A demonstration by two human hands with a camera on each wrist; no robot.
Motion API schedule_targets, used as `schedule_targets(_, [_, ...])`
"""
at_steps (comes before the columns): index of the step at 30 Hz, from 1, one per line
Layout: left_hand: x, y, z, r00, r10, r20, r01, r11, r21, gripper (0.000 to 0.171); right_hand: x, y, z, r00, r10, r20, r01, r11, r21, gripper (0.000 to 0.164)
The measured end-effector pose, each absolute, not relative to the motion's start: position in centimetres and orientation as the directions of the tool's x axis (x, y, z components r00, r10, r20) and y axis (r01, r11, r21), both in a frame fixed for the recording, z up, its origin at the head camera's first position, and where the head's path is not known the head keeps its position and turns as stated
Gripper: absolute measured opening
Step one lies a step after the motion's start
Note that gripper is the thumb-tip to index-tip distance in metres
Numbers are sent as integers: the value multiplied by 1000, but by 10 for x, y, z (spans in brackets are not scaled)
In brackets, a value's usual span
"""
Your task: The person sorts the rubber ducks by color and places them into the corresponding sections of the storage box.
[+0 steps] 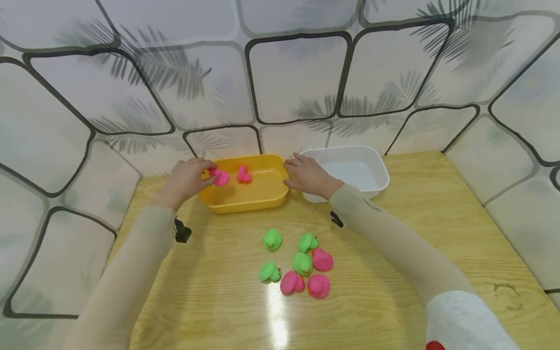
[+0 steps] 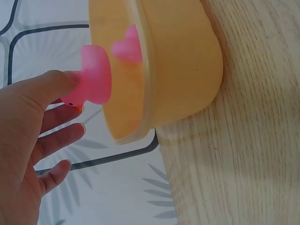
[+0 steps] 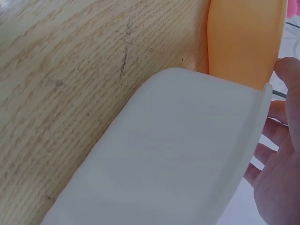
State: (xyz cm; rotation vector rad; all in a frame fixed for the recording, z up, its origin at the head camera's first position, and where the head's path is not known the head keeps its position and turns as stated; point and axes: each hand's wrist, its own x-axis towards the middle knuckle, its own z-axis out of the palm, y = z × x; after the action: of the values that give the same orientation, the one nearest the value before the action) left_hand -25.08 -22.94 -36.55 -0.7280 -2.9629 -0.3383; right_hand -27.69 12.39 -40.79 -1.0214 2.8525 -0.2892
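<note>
My left hand (image 1: 185,179) pinches a pink rubber duck (image 1: 221,178) between thumb and fingers, above the left end of a yellow plastic basin (image 1: 245,207). In the left wrist view, the held duck (image 2: 97,77) is at the basin's rim, tipped with its head toward the palm. A second pink rubber duck (image 1: 244,175) lies inside the basin. My right hand (image 1: 311,176) reaches over the near left corner of a white basin (image 1: 379,170), its fingertips by the yellow basin's right rim. Its fingers look loosely spread; whether they press the rim I cannot tell.
On the wooden table (image 1: 210,282), nearer me, lies a loose group of several green rubber ducks (image 1: 272,239) and three pink rubber ducks (image 1: 319,286). A patterned wall covering (image 1: 297,78) rises right behind both basins.
</note>
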Motion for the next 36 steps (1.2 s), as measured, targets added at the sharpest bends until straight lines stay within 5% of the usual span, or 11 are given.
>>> schedule_targets(13, [-233,-218,-366,-879,476,27,466,846,259,30,-278,121,-410,-771,-636,-40,-615,759,-212,63])
schedule_targets(23, [-194,-202,-378,-765,611,205,644,725,243,24,-280,121,-413,-765,-644,-36,-623,753,-212,63])
schedule_targets(36, [-143,-169,-386,-645,711,279,764,614,199,29,-280,123,-412,-768,-639,-37,-619,756,-211,63])
